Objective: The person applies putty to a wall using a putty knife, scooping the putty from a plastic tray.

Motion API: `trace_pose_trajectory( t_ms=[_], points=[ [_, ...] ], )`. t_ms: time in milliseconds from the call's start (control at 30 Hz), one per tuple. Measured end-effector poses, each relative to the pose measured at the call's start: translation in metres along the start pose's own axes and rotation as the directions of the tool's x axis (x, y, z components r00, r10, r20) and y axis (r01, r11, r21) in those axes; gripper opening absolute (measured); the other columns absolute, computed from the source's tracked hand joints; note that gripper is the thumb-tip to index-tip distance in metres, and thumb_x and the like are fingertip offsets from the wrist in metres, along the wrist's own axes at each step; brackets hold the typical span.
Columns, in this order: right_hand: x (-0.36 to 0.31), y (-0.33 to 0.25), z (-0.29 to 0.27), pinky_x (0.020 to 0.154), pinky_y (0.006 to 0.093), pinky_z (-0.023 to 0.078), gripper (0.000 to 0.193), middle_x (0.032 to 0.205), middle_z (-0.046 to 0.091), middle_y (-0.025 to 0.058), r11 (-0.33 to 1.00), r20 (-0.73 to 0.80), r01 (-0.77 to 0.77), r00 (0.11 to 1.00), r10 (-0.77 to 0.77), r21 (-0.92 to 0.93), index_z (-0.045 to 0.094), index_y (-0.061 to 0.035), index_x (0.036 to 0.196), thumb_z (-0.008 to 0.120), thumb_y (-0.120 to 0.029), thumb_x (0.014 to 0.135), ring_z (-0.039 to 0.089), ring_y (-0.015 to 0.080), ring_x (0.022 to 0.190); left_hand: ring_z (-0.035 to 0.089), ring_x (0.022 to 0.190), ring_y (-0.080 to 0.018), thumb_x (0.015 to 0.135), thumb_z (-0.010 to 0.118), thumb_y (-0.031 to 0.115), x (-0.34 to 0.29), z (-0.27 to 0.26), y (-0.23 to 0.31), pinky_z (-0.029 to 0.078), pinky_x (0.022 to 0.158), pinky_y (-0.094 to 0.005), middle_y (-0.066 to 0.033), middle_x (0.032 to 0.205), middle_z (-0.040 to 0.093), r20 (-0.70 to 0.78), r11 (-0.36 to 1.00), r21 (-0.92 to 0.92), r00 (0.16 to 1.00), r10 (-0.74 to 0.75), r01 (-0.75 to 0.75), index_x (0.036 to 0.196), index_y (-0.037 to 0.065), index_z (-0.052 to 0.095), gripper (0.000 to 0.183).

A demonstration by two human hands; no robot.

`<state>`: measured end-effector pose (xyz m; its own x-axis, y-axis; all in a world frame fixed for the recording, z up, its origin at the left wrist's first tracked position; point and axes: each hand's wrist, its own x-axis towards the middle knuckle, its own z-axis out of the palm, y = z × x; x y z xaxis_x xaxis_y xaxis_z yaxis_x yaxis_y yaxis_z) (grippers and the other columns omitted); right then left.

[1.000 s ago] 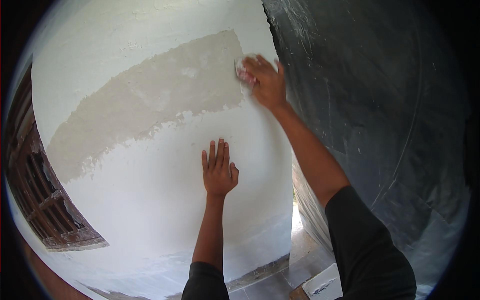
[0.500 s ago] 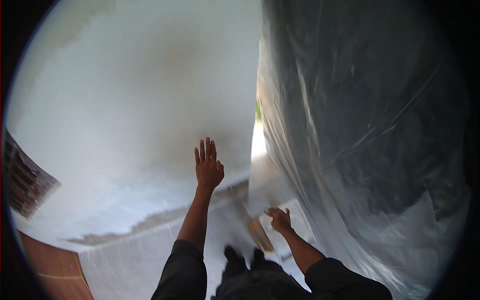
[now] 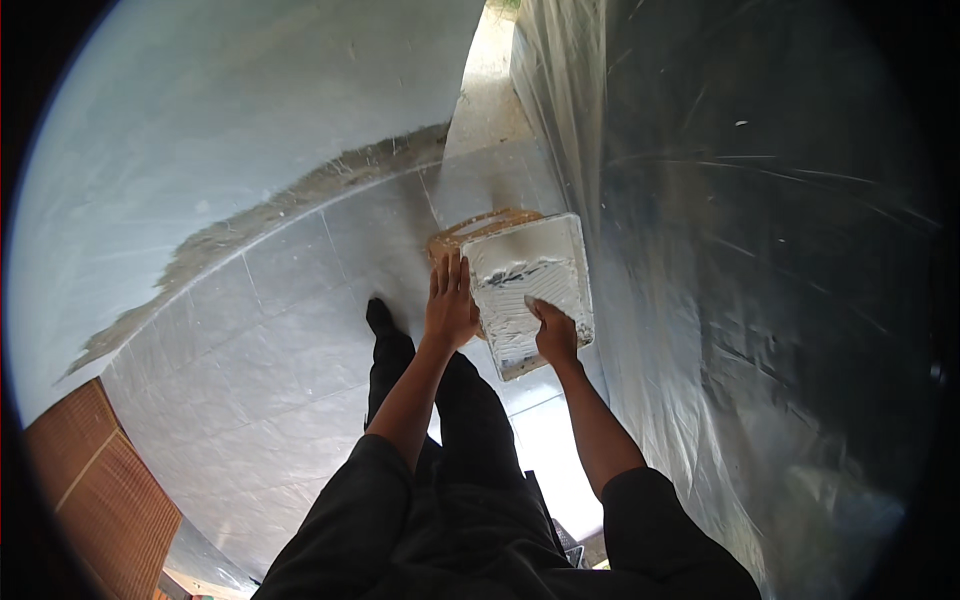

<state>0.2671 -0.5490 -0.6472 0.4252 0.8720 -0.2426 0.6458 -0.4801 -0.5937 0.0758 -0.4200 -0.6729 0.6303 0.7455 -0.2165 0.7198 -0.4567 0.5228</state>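
A white paint tray (image 3: pixel 490 350), smeared with white paint and ribbed on its sloping part, sits in front of me on a tan, paint-spattered stool (image 3: pixel 447 240). Beside the tray's left edge is my left hand (image 3: pixel 452 310), its fingers stretched out and nothing in it. I cannot tell whether it touches the rim. Over the ribbed part, my right hand (image 3: pixel 557 335) is closed. A small pale tip pokes out between its thumb and fingers, too small to name.
A pale wall (image 3: pixel 250 120) with a rough grey strip along its base curves round the left. Clear plastic sheeting (image 3: pixel 720 280) hangs on the right. A gap between them shows daylight. Grey tiles (image 3: pixel 290 300) cover the floor; a reddish-brown panel (image 3: pixel 100 480) stands lower left.
My view has tipped down from the wall to the tray. My left hand has come away from in front of the wall to the tray's left edge; my right hand remains over the tray.
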Motion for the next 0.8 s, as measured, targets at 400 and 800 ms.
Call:
trace_pose_trajectory(
  t_ms=[400,800],
  points=[
    [0.039,0.025,0.081,0.106,0.0493,0.036,0.043,0.131,0.062,0.0028,0.899,-0.001,0.083,0.996,-0.092,-0.429,0.062,-0.0110,0.121,0.063,0.000,0.079,0.054,0.0239,0.128,0.016,0.155,-0.0394,0.089,0.054,0.011,0.030,0.040,-0.018,0.017,0.124,-0.0568,-0.0213,0.167,0.016,-0.080,0.999,-0.038,0.997,0.013,-0.016,0.159,-0.001,0.015,0.081],
    [0.028,0.042,0.066,0.107,0.0469,0.035,0.038,0.127,0.067,0.0018,0.818,0.116,0.419,0.906,-0.407,-0.395,0.068,-0.0103,0.119,0.071,-0.007,0.081,0.056,0.0239,0.127,0.016,0.155,-0.0405,0.091,0.050,0.014,0.028,0.045,-0.020,0.016,0.124,-0.0591,-0.0225,0.168,0.013,-0.097,0.999,-0.040,0.995,0.013,-0.017,0.160,-0.002,0.013,0.080]
  ],
)
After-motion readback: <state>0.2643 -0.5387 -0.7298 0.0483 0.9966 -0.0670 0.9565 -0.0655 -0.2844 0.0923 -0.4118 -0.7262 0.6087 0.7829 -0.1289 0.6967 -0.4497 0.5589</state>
